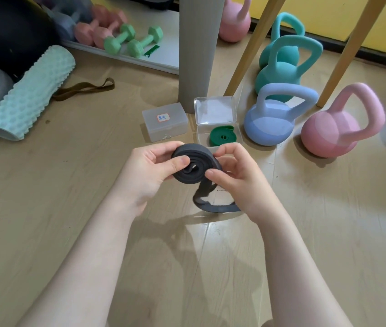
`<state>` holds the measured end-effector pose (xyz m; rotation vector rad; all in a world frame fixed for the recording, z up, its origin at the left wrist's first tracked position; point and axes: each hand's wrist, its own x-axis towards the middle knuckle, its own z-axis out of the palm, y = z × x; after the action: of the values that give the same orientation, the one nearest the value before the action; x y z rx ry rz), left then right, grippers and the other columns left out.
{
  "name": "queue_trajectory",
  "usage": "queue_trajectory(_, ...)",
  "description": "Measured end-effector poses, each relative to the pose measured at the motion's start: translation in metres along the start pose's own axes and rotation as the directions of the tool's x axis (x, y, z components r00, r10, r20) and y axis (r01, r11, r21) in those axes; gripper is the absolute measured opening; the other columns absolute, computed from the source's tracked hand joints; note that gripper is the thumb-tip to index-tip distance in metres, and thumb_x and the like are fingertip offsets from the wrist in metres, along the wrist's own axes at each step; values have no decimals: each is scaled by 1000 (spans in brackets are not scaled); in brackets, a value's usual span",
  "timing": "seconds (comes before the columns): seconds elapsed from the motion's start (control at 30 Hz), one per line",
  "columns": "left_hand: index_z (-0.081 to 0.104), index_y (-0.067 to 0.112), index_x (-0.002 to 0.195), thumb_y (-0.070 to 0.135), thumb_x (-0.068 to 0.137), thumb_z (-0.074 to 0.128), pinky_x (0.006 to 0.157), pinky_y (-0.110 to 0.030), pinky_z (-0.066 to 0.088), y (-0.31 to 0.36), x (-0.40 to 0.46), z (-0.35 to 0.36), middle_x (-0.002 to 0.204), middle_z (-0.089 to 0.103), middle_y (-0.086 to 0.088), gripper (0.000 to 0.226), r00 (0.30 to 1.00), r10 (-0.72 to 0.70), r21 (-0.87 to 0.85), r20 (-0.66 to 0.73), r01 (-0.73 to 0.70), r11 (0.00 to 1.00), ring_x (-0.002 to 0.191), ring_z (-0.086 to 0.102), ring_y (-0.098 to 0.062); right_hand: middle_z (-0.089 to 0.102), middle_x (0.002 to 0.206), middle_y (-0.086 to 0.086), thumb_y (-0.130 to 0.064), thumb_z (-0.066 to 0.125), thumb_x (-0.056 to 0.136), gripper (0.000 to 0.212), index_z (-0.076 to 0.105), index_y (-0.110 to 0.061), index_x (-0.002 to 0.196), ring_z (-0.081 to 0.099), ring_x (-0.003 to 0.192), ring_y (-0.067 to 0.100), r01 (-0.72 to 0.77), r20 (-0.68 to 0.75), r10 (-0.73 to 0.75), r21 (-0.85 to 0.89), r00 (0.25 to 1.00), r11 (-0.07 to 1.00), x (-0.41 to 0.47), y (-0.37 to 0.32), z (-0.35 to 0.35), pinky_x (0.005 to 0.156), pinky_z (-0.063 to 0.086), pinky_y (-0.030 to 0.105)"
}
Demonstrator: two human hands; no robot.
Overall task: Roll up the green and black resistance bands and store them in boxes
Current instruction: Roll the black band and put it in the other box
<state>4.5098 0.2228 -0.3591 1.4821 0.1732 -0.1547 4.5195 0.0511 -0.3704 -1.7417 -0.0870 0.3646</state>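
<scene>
Head view: both hands hold the flat black rubber resistance band point(193, 165) above the wooden floor point(69, 185), most of it wound into a loose coil. The left hand point(149, 168) pinches the coil's left side, thumb on its face; the right hand point(232, 171) pinches the right edge, thumb on the outer wrap. A short loop of the band hangs unrolled below the coil. Beyond the hands, the rolled green resistance band point(222, 136) already lies in the open clear plastic box point(215, 121), lid up. Just left of it stands the closed frosted plastic box with a red-bordered label point(164, 123). Rolling the black band looks nearly finished. The next move calls for winding in the hanging loop while keeping the coil tight, then opening the labelled box.
</scene>
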Motion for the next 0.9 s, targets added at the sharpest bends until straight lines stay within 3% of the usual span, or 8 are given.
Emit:
queue_trajectory(0.1,68,22,89,16,70,64,71,-19,56,4,-3,0,78,73,9,20,998,-66,-136,4,66,989,77,66,-4,66,79,-5,-12,65,82,22,56,-30,89,64,77,15,65,3,-66,158,998,985,-2,-7,1,82,51,37)
queue_trajectory(0.27,65,17,94,21,62,64,81,-31,54,3,-3,2,83,73,3,32,992,-123,-224,17,124,967,84,67,-14,66,83,9,-2,58,87,13,63,-14,91,64,70,9,153,-210,-114,183,971,971,-6,-18,10,70,54,21)
queue_trajectory(0.37,64,15,95,19,63,65,77,-26,56,0,-5,5,84,73,3,32,993,-117,-270,-36,103,957,81,68,-11,68,86,12,-7,59,88,12,65,-16,92,64,75,12,92,-234,-44,198,971,976,-8,-18,17,78,57,34)
queue_trajectory(0.43,63,14,97,13,69,64,76,-24,57,-2,-6,8,84,73,3,27,988,-133,-349,-76,98,932,80,67,-10,69,92,3,-7,62,86,16,66,-19,96,66,80,11,64,-207,-28,170,978,983,-10,-18,19,86,55,41)
queue_trajectory(0.57,58,8,101,0,82,55,76,-27,57,-7,-12,15,89,70,-4,21,980,-198,-447,-15,171,878,81,67,-14,73,93,1,-2,65,82,23,67,-20,95,68,88,14,43,-166,-14,170,986,984,-12,-20,11,84,55,32)
queue_trajectory(0.67,53,8,101,-1,85,54,77,-29,57,-7,-15,11,94,68,-8,18,972,-224,-315,73,236,919,84,66,-19,74,82,-3,3,65,80,24,68,-19,91,69,81,10,29,-137,-4,182,991,983,-11,-17,7,78,55,25)
queue_trajectory(0.8,60,15,104,8,81,65,74,-13,50,-3,-13,-1,93,71,-1,25,977,-150,89,152,138,986,83,65,-7,72,84,-6,5,67,77,32,69,-26,85,68,82,9,67,-58,-68,-18,996,998,-9,-13,8,82,55,26)
queue_trajectory(0.9,65,13,97,7,78,68,70,-17,54,-3,-15,-2,91,70,-1,20,969,-177,175,172,147,974,80,66,-5,71,84,-9,-2,70,77,32,69,-33,83,67,84,10,66,1,-67,-179,998,982,-9,-10,10,84,54,31)
